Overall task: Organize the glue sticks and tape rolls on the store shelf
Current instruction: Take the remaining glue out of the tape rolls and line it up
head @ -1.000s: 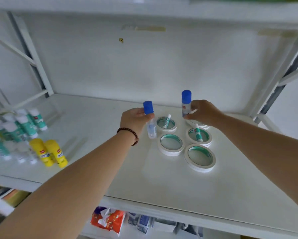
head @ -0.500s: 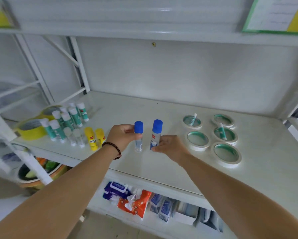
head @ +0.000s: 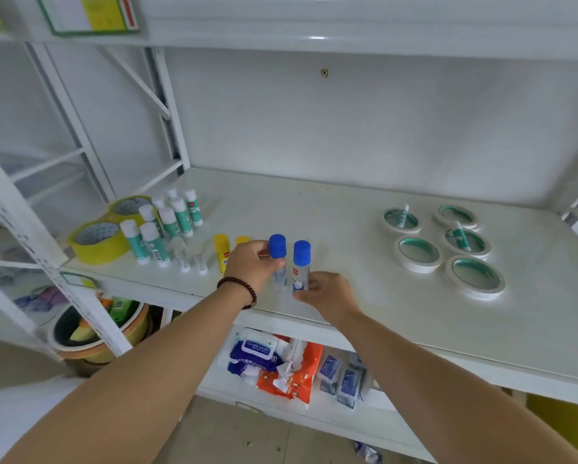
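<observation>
My left hand (head: 250,265) grips a clear glue bottle with a blue cap (head: 277,246), upright near the shelf's front. Right beside it my right hand (head: 324,293) grips a second blue-capped glue bottle (head: 301,253), also upright. Left of them stand yellow glue sticks (head: 220,251), partly hidden by my left hand, small clear bottles (head: 189,259) and several green-and-white glue sticks (head: 167,226). Several white tape rolls (head: 418,254) lie flat on the right of the white shelf (head: 314,209); two hold a small green glue stick (head: 402,218).
Two yellow tape rolls (head: 98,241) lie at the shelf's left end beside the white upright post (head: 39,249). Below, a lower shelf carries wipe packs (head: 254,351) and small packets (head: 342,376). A basin (head: 90,329) sits low left.
Both hands carried the blue-capped bottles from beside the white tape rolls leftward, to near the yellow glue sticks. The view swung left and widened.
</observation>
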